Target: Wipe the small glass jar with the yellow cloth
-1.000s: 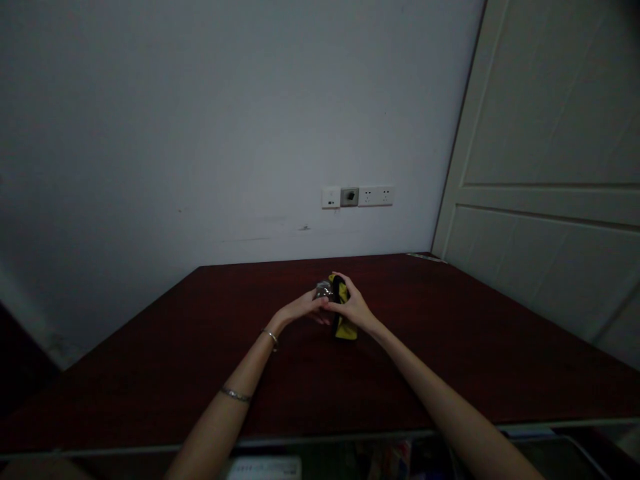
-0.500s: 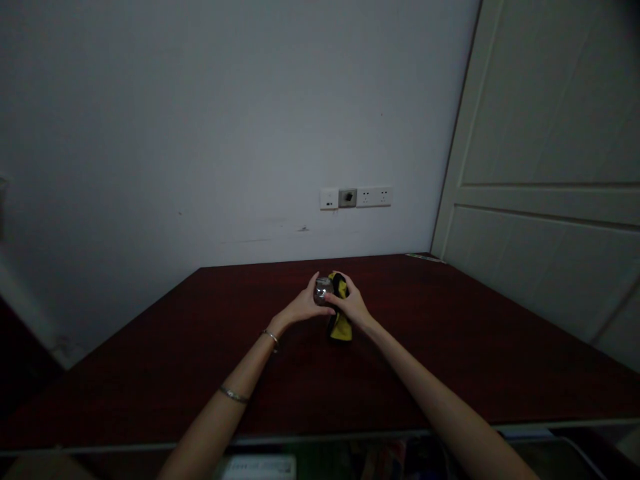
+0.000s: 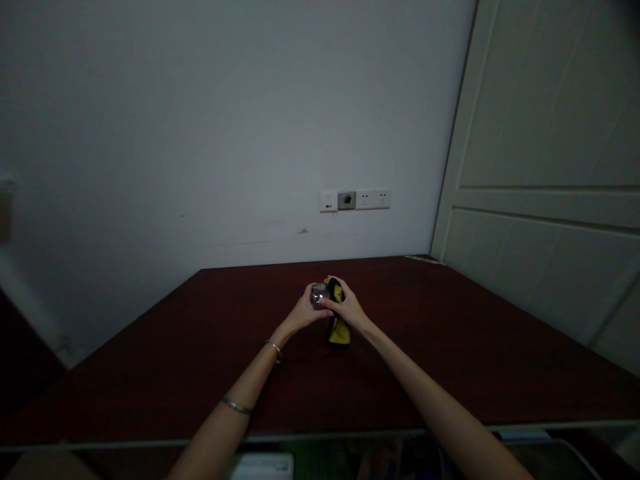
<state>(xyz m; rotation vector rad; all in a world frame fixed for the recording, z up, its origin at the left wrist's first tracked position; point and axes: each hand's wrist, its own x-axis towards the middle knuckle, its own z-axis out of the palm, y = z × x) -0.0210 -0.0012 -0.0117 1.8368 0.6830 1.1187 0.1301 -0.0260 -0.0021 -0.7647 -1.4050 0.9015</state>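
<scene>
Over the tabletop (image 3: 190,360), the left hand (image 3: 301,312) cupped a glass (image 3: 319,293), seemingly steadying it; the right hand (image 3: 352,309) gripped a cloth (image 3: 341,333) alongside.

A head-worn camera looks forward and slightly down across a dark red table (image 3: 435,360) from just beyond its near edge, which crosses low in the view. Facing the lens nearly square-on, a pale wall (image 3: 200,133) fills the upper part, while a door (image 3: 540,133) slants in along the picture's right side. The left hand (image 3: 303,313) and right hand (image 3: 354,311) appear small near the center, well apart from the lens.
</scene>
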